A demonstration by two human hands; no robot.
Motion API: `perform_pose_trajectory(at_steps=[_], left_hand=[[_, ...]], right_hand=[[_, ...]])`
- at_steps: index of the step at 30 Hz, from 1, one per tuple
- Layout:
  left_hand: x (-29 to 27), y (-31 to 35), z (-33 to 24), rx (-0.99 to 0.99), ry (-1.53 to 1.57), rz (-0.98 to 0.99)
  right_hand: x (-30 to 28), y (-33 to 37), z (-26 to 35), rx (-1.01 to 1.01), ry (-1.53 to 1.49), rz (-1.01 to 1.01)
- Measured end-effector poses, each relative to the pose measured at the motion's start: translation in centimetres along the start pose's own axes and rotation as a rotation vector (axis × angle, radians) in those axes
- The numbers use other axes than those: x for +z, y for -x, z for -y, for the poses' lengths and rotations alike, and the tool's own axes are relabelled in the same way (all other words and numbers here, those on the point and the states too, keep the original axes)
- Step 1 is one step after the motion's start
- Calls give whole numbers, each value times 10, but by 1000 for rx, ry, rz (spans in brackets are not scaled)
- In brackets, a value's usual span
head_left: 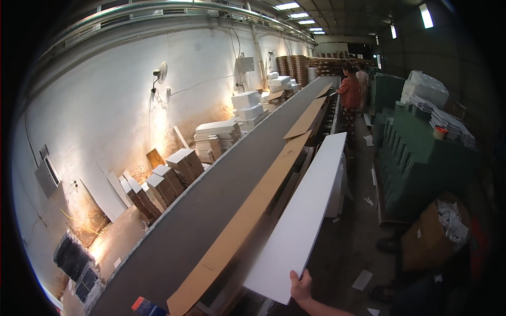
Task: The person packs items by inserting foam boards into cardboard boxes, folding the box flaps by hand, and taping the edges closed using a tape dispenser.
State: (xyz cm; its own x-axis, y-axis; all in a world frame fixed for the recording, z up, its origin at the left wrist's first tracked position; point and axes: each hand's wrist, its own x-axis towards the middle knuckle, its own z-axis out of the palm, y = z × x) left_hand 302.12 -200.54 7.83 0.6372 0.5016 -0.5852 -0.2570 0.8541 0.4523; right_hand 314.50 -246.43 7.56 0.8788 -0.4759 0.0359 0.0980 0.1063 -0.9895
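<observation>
Here's the long grey conveyor belt (221,176), stretching from near left to the far end! Over on the right, the bulky green cabinet (419,152). Nearer the middle, the long white panel (300,216) slants from near to far, just right of the brown cardboard strip (242,216). 2 people (349,92) stand at the far right side of the belt. Near right, an open carton (429,239). And the right hand (301,286) grasps the panel's near right edge, thumb on top! Left hand: out of view, can't tell.
</observation>
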Motion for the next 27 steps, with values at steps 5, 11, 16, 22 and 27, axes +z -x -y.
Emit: perform_pose_trajectory(at_steps=[5, 11, 16, 22, 27], left_hand=[[44, 9, -33, -60, 43, 192], [38, -17, -39, -28, -70, 156], [44, -8, -34, -22, -54, 154], [51, 9, -33, 22, -136, -80], [44, 11, -32, -1, -180, -5]], right_hand=[[55, 16, -18, -13, 137, -97], [113, 58, -29, 27, 226, 22], [146, 82, -57, 223, 239, 48], [191, 78, -123, 520, 266, 414], [214, 45, -161, 795, 191, 660]])
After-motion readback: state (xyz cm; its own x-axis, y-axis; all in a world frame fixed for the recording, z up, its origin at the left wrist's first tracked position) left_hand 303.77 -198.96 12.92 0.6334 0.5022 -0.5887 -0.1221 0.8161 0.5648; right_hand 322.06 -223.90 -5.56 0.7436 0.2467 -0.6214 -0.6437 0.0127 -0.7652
